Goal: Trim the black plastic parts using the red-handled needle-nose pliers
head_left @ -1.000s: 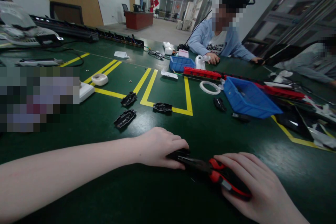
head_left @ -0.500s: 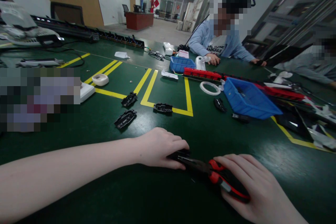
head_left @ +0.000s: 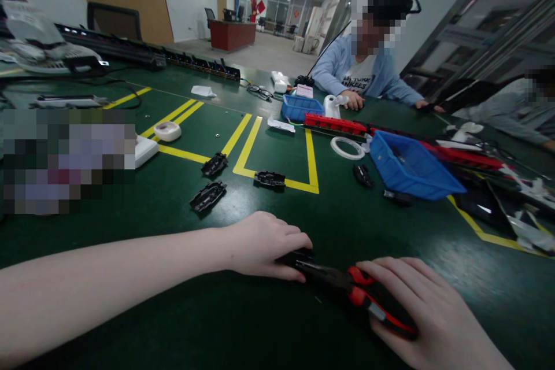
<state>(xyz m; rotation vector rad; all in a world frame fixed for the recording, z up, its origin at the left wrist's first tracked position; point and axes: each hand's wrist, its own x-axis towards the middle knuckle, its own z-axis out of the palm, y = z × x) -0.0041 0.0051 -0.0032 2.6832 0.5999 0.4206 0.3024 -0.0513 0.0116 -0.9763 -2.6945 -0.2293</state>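
My left hand is closed round a black plastic part, which is mostly hidden by the fingers and thumb. My right hand grips the red and black handles of long-nose pliers. Their dark jaws point left and reach the black part at my left fingertips; whether they bite on it I cannot tell. Just below the pliers, a tiny thin sliver lies on the green table. Beyond my left hand rest several similar black plastic parts, lying apart from one another.
On the right stands a blue bin, with dark pieces inside and a black part beside it. A white ring lies left of the bin. Farther back are a smaller blue bin and a red strip. Another person sits opposite.
The pliers and my right hand have shifted slightly right and down. My left hand keeps its hold on the black part. The view has tilted a little.
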